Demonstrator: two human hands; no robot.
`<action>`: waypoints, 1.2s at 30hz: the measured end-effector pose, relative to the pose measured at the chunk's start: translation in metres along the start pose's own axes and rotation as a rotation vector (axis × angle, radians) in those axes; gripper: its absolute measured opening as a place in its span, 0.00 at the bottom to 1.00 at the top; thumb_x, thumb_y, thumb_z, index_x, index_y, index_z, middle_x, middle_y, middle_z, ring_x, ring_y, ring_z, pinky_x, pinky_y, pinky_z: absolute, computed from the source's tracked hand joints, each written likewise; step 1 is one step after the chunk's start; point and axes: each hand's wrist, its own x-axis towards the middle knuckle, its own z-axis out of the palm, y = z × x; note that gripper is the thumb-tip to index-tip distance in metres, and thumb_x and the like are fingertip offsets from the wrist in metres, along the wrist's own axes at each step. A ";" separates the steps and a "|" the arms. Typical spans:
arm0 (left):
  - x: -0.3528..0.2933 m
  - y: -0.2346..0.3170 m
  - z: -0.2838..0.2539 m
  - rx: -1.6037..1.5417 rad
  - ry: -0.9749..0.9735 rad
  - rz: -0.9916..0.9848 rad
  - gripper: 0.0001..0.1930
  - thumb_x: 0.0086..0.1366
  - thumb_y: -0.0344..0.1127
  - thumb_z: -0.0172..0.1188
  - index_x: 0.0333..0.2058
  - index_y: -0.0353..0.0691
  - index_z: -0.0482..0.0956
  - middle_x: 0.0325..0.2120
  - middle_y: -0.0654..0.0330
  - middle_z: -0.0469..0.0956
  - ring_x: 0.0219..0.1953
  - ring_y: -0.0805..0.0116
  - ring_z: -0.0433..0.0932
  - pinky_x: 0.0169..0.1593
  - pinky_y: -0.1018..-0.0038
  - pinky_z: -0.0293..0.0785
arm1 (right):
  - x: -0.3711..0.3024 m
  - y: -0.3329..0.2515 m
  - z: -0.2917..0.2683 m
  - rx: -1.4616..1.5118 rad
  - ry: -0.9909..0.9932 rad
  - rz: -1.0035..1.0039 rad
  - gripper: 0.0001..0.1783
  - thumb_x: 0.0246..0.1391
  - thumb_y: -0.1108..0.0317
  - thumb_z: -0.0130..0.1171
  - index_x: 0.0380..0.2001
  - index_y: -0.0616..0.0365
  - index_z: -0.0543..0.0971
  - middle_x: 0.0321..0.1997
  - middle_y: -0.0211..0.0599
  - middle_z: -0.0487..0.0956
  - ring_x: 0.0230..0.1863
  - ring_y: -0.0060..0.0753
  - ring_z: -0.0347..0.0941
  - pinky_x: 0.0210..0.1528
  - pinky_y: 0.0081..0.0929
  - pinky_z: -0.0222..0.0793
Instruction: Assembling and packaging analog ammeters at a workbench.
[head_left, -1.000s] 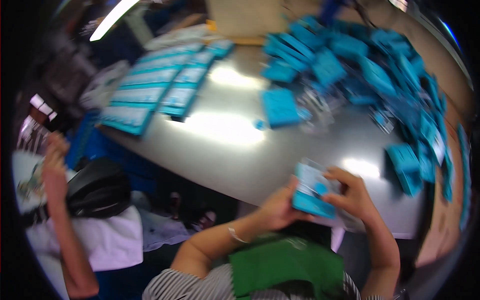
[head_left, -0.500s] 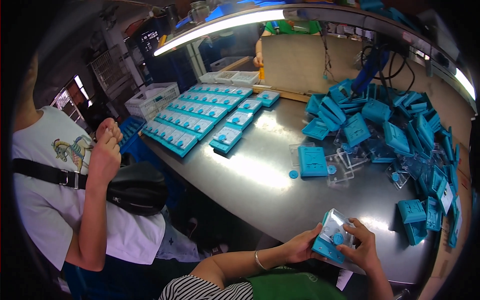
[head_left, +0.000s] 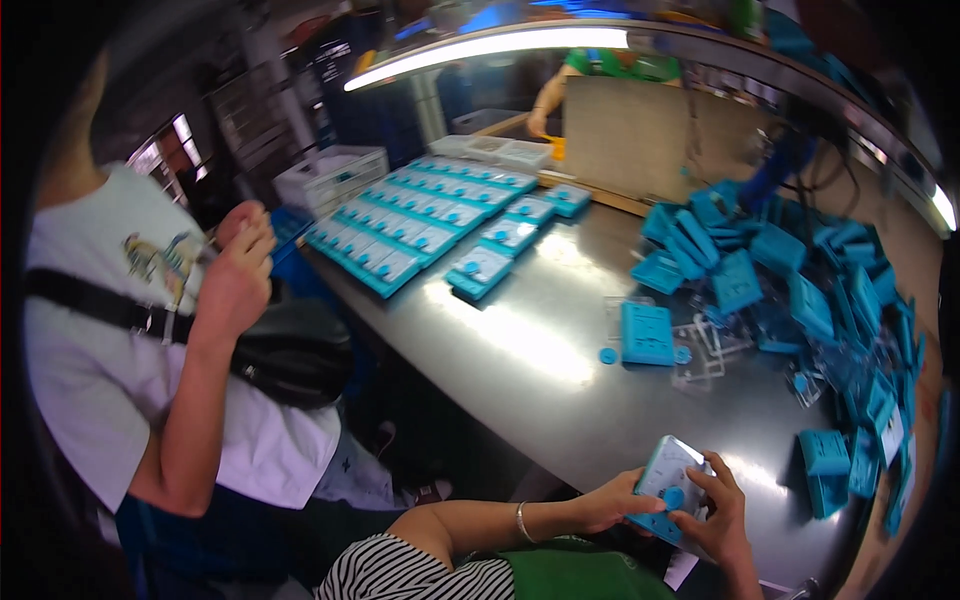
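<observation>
In front of me, over the near edge of the metal bench, both hands hold a teal plastic case (head_left: pixel 658 524) with a clear cover over a pale face and a round teal knob (head_left: pixel 673 497). My left hand (head_left: pixel 612 503) grips its left side, the thumb lying on the front near the knob. On the right side, my right hand (head_left: pixel 720 510) has its fingers curled at the upper edge and its thumb by the knob. The case is tilted, and its back and the fingers behind it are hidden.
A loose teal case (head_left: pixel 647 334) lies mid-bench beside clear covers (head_left: pixel 704 362) and a teal disc (head_left: pixel 608 355). A heap of teal cases (head_left: pixel 777 248) fills the right. Rows of finished-looking units (head_left: pixel 400 235) stand back left. A co-worker (head_left: pixel 150 380) sits left; another person's hand (head_left: pixel 538 124) shows behind a board.
My view has swung slightly, shifting the bench rightward in the picture. The case has turned a little in my hands, which both keep hold of it. The left co-worker's hands stay raised.
</observation>
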 end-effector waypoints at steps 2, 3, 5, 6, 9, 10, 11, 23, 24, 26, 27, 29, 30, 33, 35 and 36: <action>-0.005 0.007 0.004 -0.017 -0.013 -0.006 0.35 0.56 0.40 0.63 0.58 0.36 0.56 0.45 0.55 0.71 0.41 0.67 0.76 0.38 0.73 0.78 | 0.001 -0.004 0.003 0.052 0.044 -0.023 0.39 0.31 0.62 0.75 0.50 0.62 0.73 0.65 0.50 0.57 0.57 0.44 0.67 0.52 0.30 0.69; -0.008 0.010 0.007 -0.025 0.003 0.007 0.35 0.56 0.40 0.63 0.58 0.36 0.56 0.45 0.55 0.71 0.41 0.67 0.76 0.38 0.73 0.78 | 0.004 -0.011 0.006 0.054 0.024 -0.032 0.39 0.31 0.62 0.75 0.50 0.62 0.73 0.65 0.50 0.57 0.57 0.44 0.67 0.52 0.30 0.69; -0.014 0.018 0.011 0.020 0.018 0.135 0.34 0.57 0.40 0.62 0.58 0.35 0.56 0.45 0.55 0.71 0.43 0.67 0.75 0.40 0.72 0.78 | 0.009 -0.023 0.012 0.205 0.329 -0.176 0.38 0.40 0.50 0.69 0.50 0.64 0.73 0.62 0.48 0.59 0.45 0.34 0.75 0.38 0.22 0.74; -0.015 0.022 0.010 0.018 0.025 0.140 0.34 0.57 0.40 0.62 0.58 0.35 0.56 0.45 0.55 0.71 0.43 0.67 0.75 0.40 0.72 0.78 | 0.007 -0.026 0.009 0.208 0.320 -0.179 0.38 0.40 0.50 0.69 0.50 0.64 0.73 0.62 0.48 0.59 0.45 0.34 0.75 0.38 0.22 0.74; -0.016 0.026 0.012 0.003 -0.008 0.216 0.33 0.57 0.40 0.62 0.57 0.33 0.58 0.45 0.55 0.71 0.44 0.66 0.74 0.41 0.70 0.77 | -0.007 -0.022 0.005 0.504 0.325 0.255 0.38 0.45 0.41 0.62 0.45 0.67 0.74 0.48 0.45 0.72 0.23 0.22 0.74 0.18 0.14 0.67; -0.015 0.026 0.016 0.044 -0.034 0.209 0.31 0.58 0.40 0.61 0.56 0.33 0.60 0.45 0.56 0.72 0.43 0.68 0.75 0.40 0.72 0.77 | -0.013 -0.002 0.009 0.612 0.242 0.265 0.36 0.46 0.41 0.61 0.43 0.68 0.74 0.37 0.39 0.73 0.16 0.19 0.68 0.13 0.13 0.60; -0.013 0.024 0.019 0.083 -0.057 0.201 0.29 0.58 0.40 0.60 0.55 0.33 0.61 0.44 0.56 0.72 0.42 0.69 0.75 0.39 0.73 0.77 | -0.014 0.001 0.011 0.721 0.155 0.274 0.35 0.48 0.42 0.61 0.41 0.68 0.75 0.26 0.34 0.75 0.09 0.15 0.62 0.08 0.12 0.53; -0.009 0.016 0.035 -0.083 -0.106 0.095 0.25 0.58 0.39 0.59 0.50 0.32 0.66 0.39 0.54 0.75 0.35 0.68 0.77 0.36 0.71 0.77 | -0.033 0.009 0.044 0.554 0.313 0.247 0.20 0.47 0.68 0.62 0.45 0.61 0.74 0.38 0.34 0.79 0.41 0.26 0.75 0.45 0.29 0.71; -0.014 0.018 0.032 -0.098 -0.078 0.089 0.24 0.58 0.38 0.59 0.50 0.31 0.66 0.38 0.53 0.75 0.34 0.67 0.78 0.36 0.71 0.77 | -0.033 0.015 0.045 0.760 0.168 0.330 0.17 0.47 0.70 0.62 0.42 0.62 0.76 0.39 0.34 0.79 0.41 0.26 0.75 0.44 0.28 0.72; -0.023 0.028 0.025 -0.117 -0.051 0.064 0.23 0.58 0.37 0.58 0.50 0.31 0.66 0.39 0.52 0.75 0.35 0.64 0.78 0.36 0.70 0.78 | -0.018 -0.015 0.038 0.827 0.031 0.218 0.12 0.49 0.75 0.61 0.39 0.63 0.78 0.37 0.33 0.80 0.39 0.24 0.76 0.43 0.26 0.72; -0.024 0.034 0.024 -0.103 -0.046 0.058 0.24 0.58 0.36 0.57 0.50 0.30 0.66 0.39 0.52 0.75 0.36 0.63 0.78 0.36 0.70 0.78 | -0.016 -0.007 0.043 0.774 0.054 0.173 0.11 0.49 0.76 0.60 0.38 0.63 0.78 0.36 0.33 0.80 0.38 0.23 0.76 0.42 0.25 0.72; -0.017 0.033 0.016 -0.113 -0.061 -0.003 0.24 0.58 0.35 0.57 0.51 0.30 0.65 0.40 0.51 0.74 0.37 0.62 0.78 0.36 0.69 0.79 | -0.015 0.003 0.045 0.712 0.112 0.161 0.10 0.49 0.77 0.60 0.37 0.64 0.79 0.36 0.33 0.81 0.38 0.23 0.76 0.41 0.24 0.72; -0.018 0.033 0.016 -0.085 -0.025 0.015 0.25 0.57 0.35 0.56 0.52 0.30 0.64 0.41 0.51 0.74 0.38 0.60 0.78 0.36 0.68 0.79 | -0.015 0.000 0.044 0.713 0.091 0.164 0.09 0.49 0.77 0.60 0.36 0.64 0.79 0.36 0.33 0.81 0.37 0.22 0.75 0.40 0.23 0.72; -0.013 0.030 0.016 -0.087 -0.061 -0.013 0.26 0.57 0.35 0.56 0.53 0.30 0.62 0.43 0.51 0.73 0.39 0.60 0.78 0.37 0.66 0.80 | -0.019 0.002 0.042 0.694 0.089 0.147 0.08 0.48 0.77 0.60 0.35 0.64 0.79 0.35 0.33 0.81 0.37 0.21 0.75 0.40 0.23 0.72; -0.011 0.028 0.014 -0.099 -0.066 -0.028 0.27 0.57 0.35 0.56 0.53 0.31 0.62 0.43 0.51 0.73 0.40 0.60 0.78 0.37 0.66 0.80 | -0.019 0.004 0.043 0.675 0.098 0.119 0.08 0.48 0.77 0.61 0.34 0.64 0.79 0.35 0.32 0.81 0.36 0.20 0.75 0.40 0.23 0.72; -0.011 0.027 0.014 -0.105 -0.066 -0.037 0.27 0.56 0.35 0.56 0.53 0.31 0.62 0.43 0.51 0.73 0.40 0.60 0.78 0.37 0.66 0.80 | -0.020 0.004 0.044 0.668 0.104 0.127 0.08 0.47 0.77 0.62 0.34 0.64 0.79 0.34 0.32 0.81 0.36 0.20 0.75 0.39 0.22 0.72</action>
